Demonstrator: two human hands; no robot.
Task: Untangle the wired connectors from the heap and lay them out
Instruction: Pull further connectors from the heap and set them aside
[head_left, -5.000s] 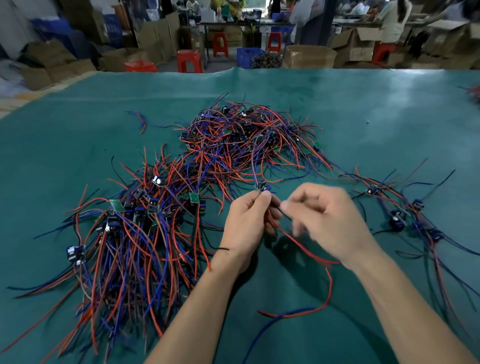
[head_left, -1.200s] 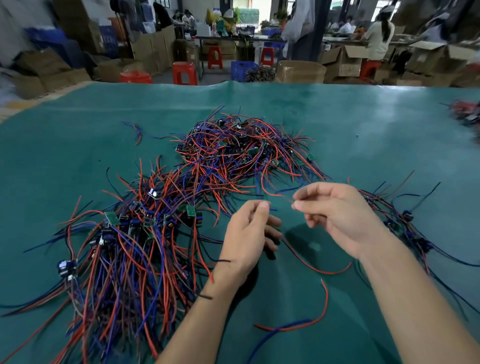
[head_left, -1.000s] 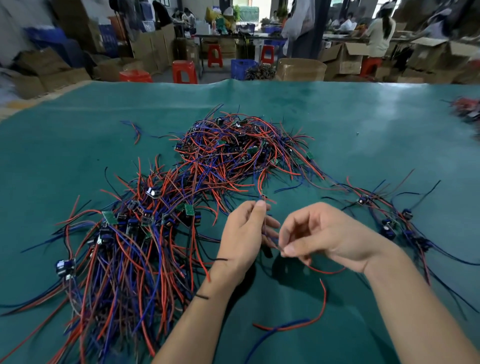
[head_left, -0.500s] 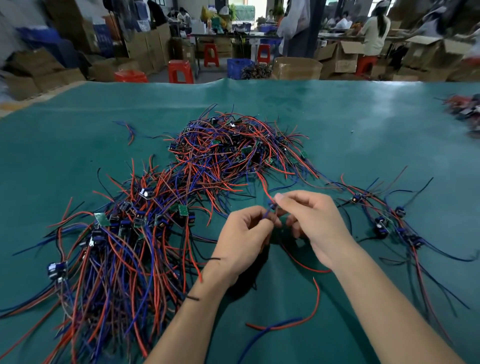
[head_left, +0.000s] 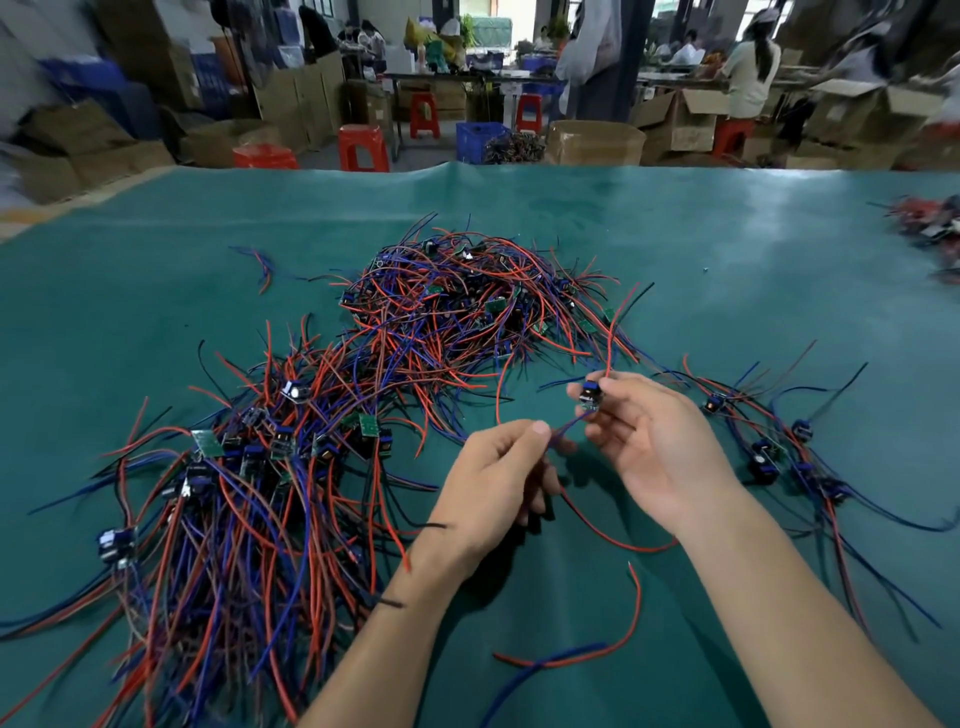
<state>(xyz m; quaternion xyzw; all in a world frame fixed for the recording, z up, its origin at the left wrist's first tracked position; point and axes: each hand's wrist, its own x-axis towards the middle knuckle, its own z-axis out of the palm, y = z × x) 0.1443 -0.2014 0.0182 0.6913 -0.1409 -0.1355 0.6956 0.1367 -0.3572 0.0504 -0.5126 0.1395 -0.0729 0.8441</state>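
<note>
Above a green mat (head_left: 727, 260), the right hand (head_left: 654, 447) pinches a small blue connector (head_left: 591, 394); the left hand (head_left: 498, 483) grips its wires just below, the tangled heap (head_left: 457, 312) beyond. No legible markings.

Two bare forearms enter from the lower edge, each ending in a bare hand: the left hand (head_left: 491, 480) and the right hand (head_left: 657, 447). No sleeve, glove, ring, watch or bracelet shows on either arm from the fingers (head_left: 613, 387) back to the frame edge. Fingernails are short and unpainted; one nail is plainly seen at the tip of the left thumb (head_left: 540, 427). Behind the fingers, both wrists and forearms are uncovered, and the forearms broaden toward the elbows, which lie out of view.
</note>
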